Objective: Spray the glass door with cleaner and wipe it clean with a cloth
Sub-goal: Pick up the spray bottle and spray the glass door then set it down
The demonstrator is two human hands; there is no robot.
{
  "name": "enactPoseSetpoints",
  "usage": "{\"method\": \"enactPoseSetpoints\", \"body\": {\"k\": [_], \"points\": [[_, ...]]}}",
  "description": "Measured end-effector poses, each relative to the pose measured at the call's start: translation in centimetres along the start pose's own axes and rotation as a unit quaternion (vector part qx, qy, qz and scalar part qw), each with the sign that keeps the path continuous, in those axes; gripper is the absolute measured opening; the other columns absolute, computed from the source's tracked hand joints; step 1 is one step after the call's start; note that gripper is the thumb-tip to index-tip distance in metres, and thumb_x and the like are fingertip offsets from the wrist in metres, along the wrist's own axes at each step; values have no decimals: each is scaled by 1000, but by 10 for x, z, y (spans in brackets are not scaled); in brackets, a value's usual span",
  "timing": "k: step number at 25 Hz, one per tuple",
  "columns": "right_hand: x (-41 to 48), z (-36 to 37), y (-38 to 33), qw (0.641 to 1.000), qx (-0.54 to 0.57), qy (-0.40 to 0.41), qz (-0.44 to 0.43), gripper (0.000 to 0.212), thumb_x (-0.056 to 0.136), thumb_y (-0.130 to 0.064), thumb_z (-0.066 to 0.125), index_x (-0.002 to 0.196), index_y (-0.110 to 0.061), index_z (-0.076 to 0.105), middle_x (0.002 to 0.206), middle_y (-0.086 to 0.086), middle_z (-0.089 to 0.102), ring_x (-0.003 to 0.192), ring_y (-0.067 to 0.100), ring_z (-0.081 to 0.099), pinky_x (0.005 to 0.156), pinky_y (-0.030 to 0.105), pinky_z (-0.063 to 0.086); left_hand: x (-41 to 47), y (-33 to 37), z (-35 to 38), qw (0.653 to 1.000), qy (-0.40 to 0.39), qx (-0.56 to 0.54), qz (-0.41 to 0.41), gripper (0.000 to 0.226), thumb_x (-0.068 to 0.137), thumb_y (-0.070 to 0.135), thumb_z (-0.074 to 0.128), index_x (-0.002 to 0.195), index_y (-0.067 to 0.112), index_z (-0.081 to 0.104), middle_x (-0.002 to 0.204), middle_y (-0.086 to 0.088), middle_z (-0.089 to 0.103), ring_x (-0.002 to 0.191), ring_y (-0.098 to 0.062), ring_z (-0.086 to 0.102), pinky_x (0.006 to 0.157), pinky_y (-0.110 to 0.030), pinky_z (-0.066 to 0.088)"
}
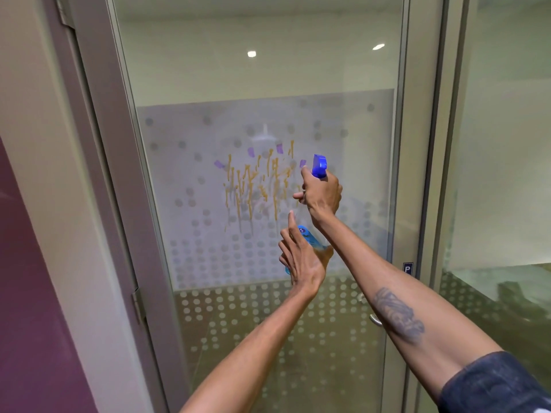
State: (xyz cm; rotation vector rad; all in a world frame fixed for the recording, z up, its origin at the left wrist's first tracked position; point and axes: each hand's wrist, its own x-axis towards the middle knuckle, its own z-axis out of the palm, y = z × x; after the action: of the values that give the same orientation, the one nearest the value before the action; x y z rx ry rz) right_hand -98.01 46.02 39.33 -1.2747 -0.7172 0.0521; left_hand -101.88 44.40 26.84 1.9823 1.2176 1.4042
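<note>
The glass door [208, 70] fills the middle of the view, with a frosted dotted band across it. Orange-yellow streaks [256, 186] run down the frosted part, framed by small purple tape pieces [250, 151]. A spray bottle [308, 235] with blue liquid and a blue trigger head [319, 166] is held up just right of the streaks, nozzle toward the glass. My right hand [323, 195] grips the bottle's neck at the trigger. My left hand [301, 257] supports the bottle's base, fingers spread. No cloth is visible.
A grey metal door frame [125, 174] with hinges [138, 305] stands on the left beside a purple and cream wall [35, 204]. A metal door handle [375, 319] sits low on the right. Another glass panel [501, 144] lies at far right.
</note>
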Motion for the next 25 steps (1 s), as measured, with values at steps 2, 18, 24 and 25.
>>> {"method": "enactPoseSetpoints", "body": {"k": [2,18,24,25], "points": [[1,-2,2,1000,-14,4,13,37,89,-41,60,68,-11,57,40,-3,59,45,8,70,74,45,61,-3,0,2,1000,0,4,-1,119,68,39,77,159,34,1,131,0,36,111,-27,42,82,-41,35],[-17,54,-30,996,23,-80,-22,36,84,-35,64,81,1,62,63,8,71,47,12,72,73,49,61,29,-20,-46,998,50,31,-9,121,70,42,81,160,30,0,135,-5,34,116,-29,42,88,-46,41],[-38,78,-34,993,29,-110,-34,34,84,-34,65,81,0,59,77,16,73,49,15,73,69,46,59,29,-38,-70,997,70,25,-25,119,70,45,78,159,32,-1,135,-4,34,116,-30,41,89,-47,41],[-42,82,-35,994,19,-104,-36,32,85,-33,63,75,-3,56,69,15,70,48,13,73,68,43,57,29,-40,-75,997,71,27,-24,119,71,45,78,159,32,-1,135,-4,34,115,-30,41,89,-47,41]]}}
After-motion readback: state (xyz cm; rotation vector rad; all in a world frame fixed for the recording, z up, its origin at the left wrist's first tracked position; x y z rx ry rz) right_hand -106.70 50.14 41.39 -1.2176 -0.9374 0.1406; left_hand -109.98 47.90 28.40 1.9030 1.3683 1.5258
